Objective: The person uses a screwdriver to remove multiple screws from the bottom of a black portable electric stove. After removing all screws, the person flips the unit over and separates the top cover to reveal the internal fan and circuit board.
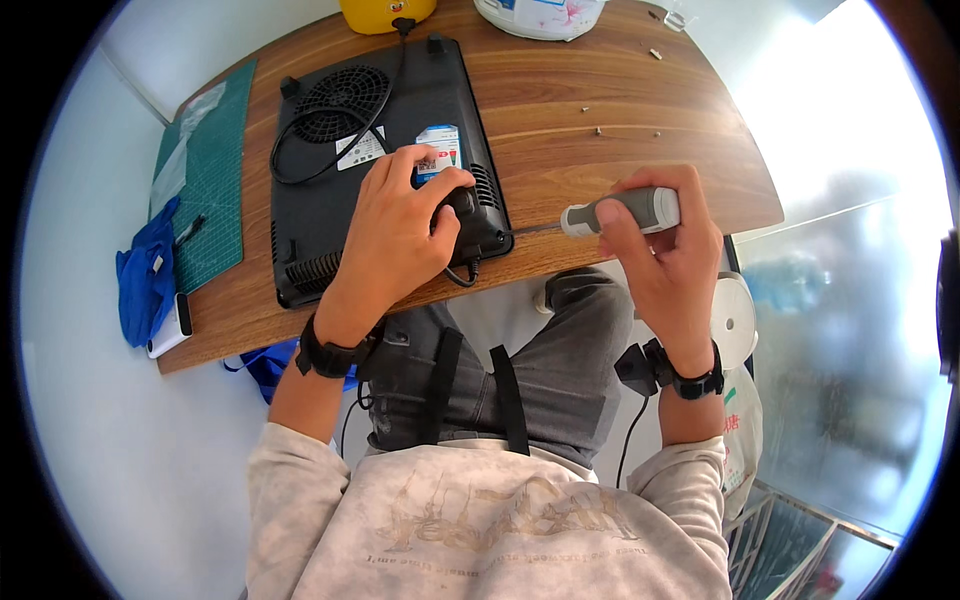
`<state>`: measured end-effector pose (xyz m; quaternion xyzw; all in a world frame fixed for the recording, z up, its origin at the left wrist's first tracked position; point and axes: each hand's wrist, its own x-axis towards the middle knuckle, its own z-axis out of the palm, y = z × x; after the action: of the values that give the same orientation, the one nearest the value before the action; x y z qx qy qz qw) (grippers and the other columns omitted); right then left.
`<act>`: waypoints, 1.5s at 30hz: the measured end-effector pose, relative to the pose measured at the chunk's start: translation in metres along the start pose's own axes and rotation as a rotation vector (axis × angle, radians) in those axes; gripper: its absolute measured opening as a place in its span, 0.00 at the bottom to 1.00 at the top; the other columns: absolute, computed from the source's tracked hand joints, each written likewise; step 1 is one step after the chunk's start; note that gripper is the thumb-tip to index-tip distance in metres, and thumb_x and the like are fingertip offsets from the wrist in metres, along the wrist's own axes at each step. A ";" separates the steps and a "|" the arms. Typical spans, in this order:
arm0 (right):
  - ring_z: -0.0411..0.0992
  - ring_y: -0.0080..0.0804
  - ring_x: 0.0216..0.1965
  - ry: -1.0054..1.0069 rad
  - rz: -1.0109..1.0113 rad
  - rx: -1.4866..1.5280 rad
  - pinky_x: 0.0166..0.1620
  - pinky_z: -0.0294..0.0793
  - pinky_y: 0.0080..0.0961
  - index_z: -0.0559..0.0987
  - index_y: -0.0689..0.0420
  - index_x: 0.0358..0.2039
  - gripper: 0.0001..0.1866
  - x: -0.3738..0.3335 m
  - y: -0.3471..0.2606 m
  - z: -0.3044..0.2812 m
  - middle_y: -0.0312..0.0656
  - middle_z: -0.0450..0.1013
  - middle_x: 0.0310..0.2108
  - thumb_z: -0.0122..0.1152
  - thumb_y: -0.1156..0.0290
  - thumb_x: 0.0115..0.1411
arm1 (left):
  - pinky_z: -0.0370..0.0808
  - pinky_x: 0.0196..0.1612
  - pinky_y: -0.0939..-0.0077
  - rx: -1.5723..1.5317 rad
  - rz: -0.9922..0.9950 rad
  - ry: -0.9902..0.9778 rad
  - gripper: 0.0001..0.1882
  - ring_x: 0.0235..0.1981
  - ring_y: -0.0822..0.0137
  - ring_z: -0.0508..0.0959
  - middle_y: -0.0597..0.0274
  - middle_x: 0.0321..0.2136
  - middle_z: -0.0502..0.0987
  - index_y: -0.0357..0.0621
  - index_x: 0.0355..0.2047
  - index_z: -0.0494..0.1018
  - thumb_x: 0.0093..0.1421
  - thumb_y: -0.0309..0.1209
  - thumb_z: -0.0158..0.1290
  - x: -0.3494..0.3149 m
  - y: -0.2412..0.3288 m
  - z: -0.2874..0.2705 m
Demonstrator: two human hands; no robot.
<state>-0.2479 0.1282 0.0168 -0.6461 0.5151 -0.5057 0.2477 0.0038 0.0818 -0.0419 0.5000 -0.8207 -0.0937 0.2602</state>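
A black induction cooker (pixel 345 225) lies upside down on the wooden table, its round fan grille and underside facing up. My left hand (pixel 405 205) rests on its near right part, thumb and index finger curled around a raised black foot. In my right hand (pixel 660 255) is a screwdriver (pixel 620 212) with a grey and white handle, gripped from the right side. Its shaft points left, and the tip meets the cooker's near right corner. The black power cord (pixel 280 160) loops over the underside; part of it passes beneath my left hand.
A green cutting mat (pixel 215 210) lies at the left, with a blue cloth bag (pixel 148 270) and a white device (pixel 170 328) by the table edge. Several small screws (pixel 598 131) are scattered at the right. A yellow container (pixel 375 12) and a white tub (pixel 540 18) stand behind.
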 end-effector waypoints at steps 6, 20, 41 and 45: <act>0.78 0.21 0.29 0.010 0.019 0.027 0.31 0.80 0.19 0.75 0.59 0.40 0.14 0.007 0.003 0.002 0.39 0.78 0.28 0.72 0.69 0.61 | 0.56 0.70 0.43 0.125 0.050 0.072 0.26 0.68 0.43 0.63 0.42 0.64 0.66 0.59 0.59 0.76 0.59 0.29 0.51 -0.001 -0.005 0.012; 0.79 0.21 0.26 0.039 0.151 0.124 0.30 0.78 0.18 0.73 0.61 0.40 0.14 0.017 0.023 -0.003 0.40 0.78 0.29 0.68 0.66 0.66 | 0.58 0.69 0.44 0.140 0.046 0.097 0.25 0.66 0.46 0.66 0.44 0.63 0.68 0.57 0.57 0.77 0.58 0.29 0.52 0.000 -0.003 0.012; 0.69 0.19 0.19 -0.036 -0.327 -0.319 0.24 0.65 0.19 0.77 0.56 0.35 0.13 0.053 -0.007 0.021 0.37 0.75 0.19 0.71 0.62 0.62 | 0.59 0.69 0.50 0.158 0.059 0.096 0.26 0.65 0.46 0.67 0.47 0.63 0.68 0.57 0.58 0.76 0.58 0.27 0.50 0.000 0.000 0.012; 0.69 0.21 0.18 -0.034 -0.358 -0.344 0.24 0.67 0.20 0.77 0.56 0.34 0.16 0.056 -0.005 0.019 0.36 0.74 0.18 0.72 0.58 0.61 | 0.59 0.69 0.51 0.159 0.059 0.092 0.26 0.65 0.46 0.66 0.48 0.64 0.67 0.56 0.58 0.76 0.59 0.26 0.49 0.000 -0.001 0.013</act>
<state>-0.2308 0.0751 0.0368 -0.7682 0.4668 -0.4353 0.0493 -0.0025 0.0802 -0.0535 0.4984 -0.8270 0.0024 0.2599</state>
